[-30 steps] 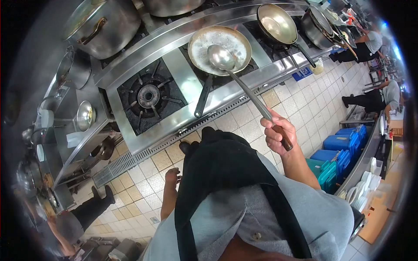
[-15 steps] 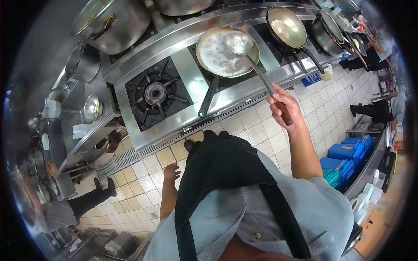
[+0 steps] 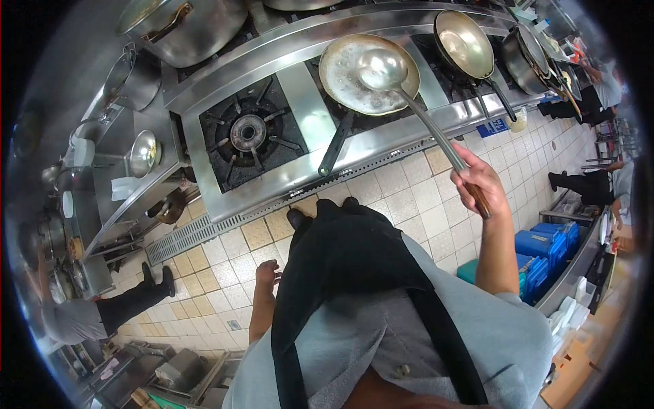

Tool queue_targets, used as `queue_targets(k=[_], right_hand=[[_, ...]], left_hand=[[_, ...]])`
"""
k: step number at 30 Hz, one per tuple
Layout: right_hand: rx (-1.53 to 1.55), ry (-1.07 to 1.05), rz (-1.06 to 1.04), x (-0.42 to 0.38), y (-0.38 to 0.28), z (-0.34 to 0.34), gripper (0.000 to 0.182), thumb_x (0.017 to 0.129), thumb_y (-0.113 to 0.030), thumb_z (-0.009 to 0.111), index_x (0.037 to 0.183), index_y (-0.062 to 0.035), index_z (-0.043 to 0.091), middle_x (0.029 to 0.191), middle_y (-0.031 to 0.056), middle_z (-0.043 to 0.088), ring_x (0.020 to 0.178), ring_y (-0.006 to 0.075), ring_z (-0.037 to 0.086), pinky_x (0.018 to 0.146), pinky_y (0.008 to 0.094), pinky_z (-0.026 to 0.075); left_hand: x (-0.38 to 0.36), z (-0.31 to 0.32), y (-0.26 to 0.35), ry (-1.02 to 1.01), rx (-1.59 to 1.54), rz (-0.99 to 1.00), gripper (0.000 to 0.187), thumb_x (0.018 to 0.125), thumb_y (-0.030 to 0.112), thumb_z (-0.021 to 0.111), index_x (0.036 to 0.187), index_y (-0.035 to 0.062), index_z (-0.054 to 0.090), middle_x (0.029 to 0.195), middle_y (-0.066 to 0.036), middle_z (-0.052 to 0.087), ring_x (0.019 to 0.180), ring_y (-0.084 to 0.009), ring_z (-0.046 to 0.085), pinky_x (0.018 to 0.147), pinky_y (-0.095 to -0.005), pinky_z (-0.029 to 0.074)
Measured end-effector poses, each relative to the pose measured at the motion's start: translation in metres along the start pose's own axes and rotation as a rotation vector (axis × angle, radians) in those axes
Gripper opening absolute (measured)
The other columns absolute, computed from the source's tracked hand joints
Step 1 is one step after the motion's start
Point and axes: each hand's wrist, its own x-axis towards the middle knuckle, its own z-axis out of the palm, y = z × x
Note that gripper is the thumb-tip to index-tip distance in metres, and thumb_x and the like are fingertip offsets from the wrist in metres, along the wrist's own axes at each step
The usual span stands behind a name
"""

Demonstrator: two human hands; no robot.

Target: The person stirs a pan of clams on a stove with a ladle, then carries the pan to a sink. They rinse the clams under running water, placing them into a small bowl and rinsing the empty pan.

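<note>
My right hand (image 3: 484, 183) is wrapped around the brown wooden handle of a long metal ladle (image 3: 430, 126). The ladle's bowl overlaps the right half of a frying pan (image 3: 328, 87), which has whitish, foamy liquid over its bottom. That pan sits on a burner, its dark handle pointing toward me over the stove's front edge. Low at my left side, my left hand (image 3: 268, 274) hangs empty beside my black apron, fingers loosely bent and apart, touching nothing.
A bare gas burner (image 3: 248, 133) lies left of the pan. To the right stand a second frying pan (image 3: 464, 44) and a metal pot (image 3: 523, 65). Large stockpots (image 3: 184, 34) line the back. Co-workers (image 3: 133, 307) stand at left and far right. Blue bins (image 3: 541, 245) are at right.
My right hand has moved right and back toward me with the ladle. The ladle's bowl looks larger and shifted over the pan. My view has moved slightly; the left hand still hangs down.
</note>
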Motion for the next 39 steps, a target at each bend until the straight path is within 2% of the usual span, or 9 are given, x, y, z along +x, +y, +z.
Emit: queue_targets(k=[5,7,15,24,26,31,36,38,39], right_hand=[[-0.295,0.169,0.130,-0.033,-0.013,0.013,0.069,0.078,0.003,0.058,0.144,-0.0028,0.041,0.066,0.0046,0.057,0.035,0.0092,0.047,0.034,0.0201,0.039],[-0.326,0.153,0.142,-0.035,-0.012,0.019,0.069,0.078,0.002,0.059,0.144,-0.0019,0.039,0.067,0.0044,0.057,0.037,0.0097,0.048,0.036,0.0206,0.040],[-0.259,0.074,0.108,0.003,0.015,0.055,0.068,0.081,0.000,0.060,0.145,-0.0025,0.039,0.072,0.0063,0.057,0.039,0.0105,0.049,0.036,0.0207,0.039],[-0.054,0.082,-0.081,0.058,0.033,0.112,0.065,0.087,-0.006,0.059,0.145,0.0035,0.031,0.076,0.0064,0.061,0.044,0.0115,0.054,0.036,0.0229,0.036],[-0.092,0.084,-0.100,0.057,0.032,0.126,0.065,0.087,-0.006,0.059,0.145,0.0034,0.032,0.077,0.0063,0.062,0.044,0.0115,0.054,0.036,0.0227,0.036],[-0.228,0.156,-0.176,0.049,0.036,0.180,0.065,0.087,-0.007,0.059,0.145,0.0033,0.033,0.077,0.0066,0.061,0.044,0.0101,0.052,0.036,0.0207,0.036],[-0.200,0.033,-0.159,0.065,0.057,0.248,0.061,0.087,-0.007,0.057,0.143,0.0036,0.035,0.079,0.0093,0.061,0.043,0.0100,0.051,0.036,0.0194,0.036],[-0.152,-0.062,-0.110,0.073,0.069,0.283,0.059,0.087,-0.006,0.057,0.142,0.0023,0.038,0.079,0.0092,0.061,0.042,0.0100,0.050,0.036,0.0188,0.036],[-0.167,-0.103,-0.090,0.081,0.074,0.302,0.059,0.087,-0.006,0.057,0.142,0.0010,0.039,0.079,0.0088,0.061,0.042,0.0103,0.049,0.036,0.0189,0.036]], left_hand=[[-0.002,-0.002,0.040,0.058,-0.115,-0.121,0.034,0.094,0.028,0.057,0.120,0.0075,0.059,0.105,-0.009,0.067,0.073,-0.0204,0.065,0.059,-0.0350,0.050],[-0.014,-0.003,0.082,0.097,-0.362,-0.236,0.033,0.093,0.028,0.057,0.119,0.0083,0.060,0.104,-0.007,0.067,0.071,-0.0194,0.065,0.059,-0.0341,0.050],[-0.004,-0.007,0.113,0.083,-0.401,-0.248,0.031,0.091,0.026,0.064,0.115,0.0075,0.062,0.102,-0.007,0.067,0.069,-0.0186,0.065,0.055,-0.0320,0.049],[-0.002,-0.033,0.059,0.068,-0.377,-0.207,0.027,0.092,0.027,0.058,0.112,0.0086,0.062,0.099,-0.007,0.066,0.067,-0.0177,0.063,0.055,-0.0315,0.048],[0.011,-0.044,0.011,0.028,-0.205,0.057,0.028,0.092,0.026,0.056,0.113,0.0088,0.061,0.101,-0.007,0.067,0.067,-0.0179,0.064,0.055,-0.0319,0.048],[-0.022,-0.091,0.020,0.144,-0.525,-0.301,0.026,0.092,0.022,0.058,0.115,0.0089,0.061,0.095,-0.007,0.067,0.069,-0.0188,0.066,0.051,-0.0330,0.049],[-0.004,-0.128,-0.048,0.171,-0.613,-0.398,0.024,0.092,0.021,0.060,0.113,0.0087,0.061,0.094,-0.005,0.066,0.067,-0.0170,0.065,0.052,-0.0352,0.052],[0.027,-0.131,-0.124,0.157,-0.234,0.002,0.025,0.093,0.022,0.059,0.113,0.0088,0.062,0.094,-0.005,0.065,0.066,-0.0173,0.065,0.051,-0.0355,0.051],[0.015,-0.141,-0.110,0.167,-0.247,-0.003,0.025,0.093,0.022,0.059,0.113,0.0088,0.062,0.094,-0.005,0.065,0.066,-0.0173,0.065,0.051,-0.0355,0.051]])
